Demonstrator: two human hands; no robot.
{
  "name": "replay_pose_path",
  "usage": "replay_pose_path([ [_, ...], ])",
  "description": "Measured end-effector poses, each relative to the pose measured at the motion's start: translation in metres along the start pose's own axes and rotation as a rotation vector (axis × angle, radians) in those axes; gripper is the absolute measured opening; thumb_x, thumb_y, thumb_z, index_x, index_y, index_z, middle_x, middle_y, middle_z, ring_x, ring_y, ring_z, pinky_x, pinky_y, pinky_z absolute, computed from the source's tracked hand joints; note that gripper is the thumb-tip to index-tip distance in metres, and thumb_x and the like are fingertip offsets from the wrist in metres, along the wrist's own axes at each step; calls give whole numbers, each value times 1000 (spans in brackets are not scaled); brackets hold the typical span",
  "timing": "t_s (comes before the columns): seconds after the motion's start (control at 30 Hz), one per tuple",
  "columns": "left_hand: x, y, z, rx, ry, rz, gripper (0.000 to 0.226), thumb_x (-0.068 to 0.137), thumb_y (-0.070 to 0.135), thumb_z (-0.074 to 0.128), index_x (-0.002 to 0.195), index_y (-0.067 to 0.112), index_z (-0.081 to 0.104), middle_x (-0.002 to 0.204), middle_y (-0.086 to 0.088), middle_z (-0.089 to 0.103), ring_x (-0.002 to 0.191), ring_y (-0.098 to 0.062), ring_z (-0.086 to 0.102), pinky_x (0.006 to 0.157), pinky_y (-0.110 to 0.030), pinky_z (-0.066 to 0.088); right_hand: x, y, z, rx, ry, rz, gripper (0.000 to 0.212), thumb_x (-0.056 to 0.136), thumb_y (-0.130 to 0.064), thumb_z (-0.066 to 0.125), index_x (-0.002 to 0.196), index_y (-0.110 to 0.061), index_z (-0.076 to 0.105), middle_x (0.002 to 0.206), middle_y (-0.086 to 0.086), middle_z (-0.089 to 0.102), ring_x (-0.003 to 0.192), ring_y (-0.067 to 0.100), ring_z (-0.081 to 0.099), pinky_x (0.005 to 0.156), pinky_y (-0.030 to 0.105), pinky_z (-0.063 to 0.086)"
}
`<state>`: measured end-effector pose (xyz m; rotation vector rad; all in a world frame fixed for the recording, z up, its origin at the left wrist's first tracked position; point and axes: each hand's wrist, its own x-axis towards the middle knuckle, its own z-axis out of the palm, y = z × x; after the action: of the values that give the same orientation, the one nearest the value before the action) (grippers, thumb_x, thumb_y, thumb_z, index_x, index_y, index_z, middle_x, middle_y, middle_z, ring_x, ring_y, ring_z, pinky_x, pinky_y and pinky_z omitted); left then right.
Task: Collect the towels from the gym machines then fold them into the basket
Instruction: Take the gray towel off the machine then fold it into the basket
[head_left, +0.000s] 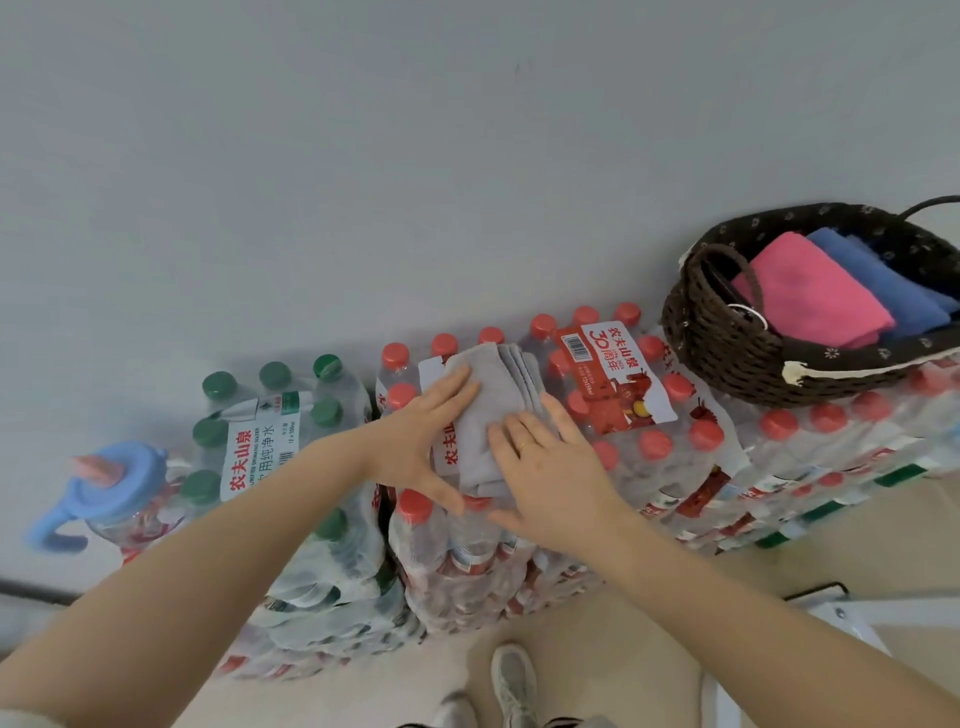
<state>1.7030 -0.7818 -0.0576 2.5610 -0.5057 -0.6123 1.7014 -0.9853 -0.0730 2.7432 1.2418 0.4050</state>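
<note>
1 grey towel (496, 410) folded on the red-cap water packs (649, 447), left of basket (737, 353) | left hand (415, 441) + right hand (550, 467) flat, pressing it | basket: 2 towels, pink towel (810, 296), blue towel (883, 280)

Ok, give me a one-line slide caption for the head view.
Both hands, left and right, press a folded grey towel flat on red-capped bottle packs beside the basket.
</note>
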Motion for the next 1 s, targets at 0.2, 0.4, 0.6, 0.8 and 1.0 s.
replay_pose_path([
  [0.2,11,-6,10,155,97,88,137,40,85,53,136,24,-24,145,5,-31,139,-12,-25,115,-28,-9,-10,-4,15,81,98,56,71,65,-58,69,111,-5,61,111,12,67,106,25,63,91,38,50],
  [0.4,20,-4,-5,286,148,78,132,38,88,45,147,27,5,148,16,-9,138,-10,-13,115,-42,-7,-6,18,-3,432,131,235,33,87,-33,48,103,-7,60,87,5,69,80,22,66,74,30,46],
  [0.6,46,29,-38,-453,271,53,44,70,29,76,108,28,54,104,2,65,93,-18,65,86,-39,54,-15,66,-33,1201,353,761,16,97,-18,42,110,-17,50,97,-10,55,87,2,51,77,12,39],
  [0.8,102,86,-49,-1279,241,225,72,46,28,89,108,14,55,96,1,72,86,-16,69,70,-27,57,-23,129,-51,1815,679,875,22,98,-21,37,106,-27,56,107,-7,64,98,6,62,90,24,49],
  [1.0,168,173,-86,-1140,412,294,24,85,19,55,108,22,51,107,3,64,93,-9,66,81,-25,56,-38,216,-77,1839,808,909,38,93,-23,48,131,-17,43,118,-4,59,107,11,58,90,24,50],
])
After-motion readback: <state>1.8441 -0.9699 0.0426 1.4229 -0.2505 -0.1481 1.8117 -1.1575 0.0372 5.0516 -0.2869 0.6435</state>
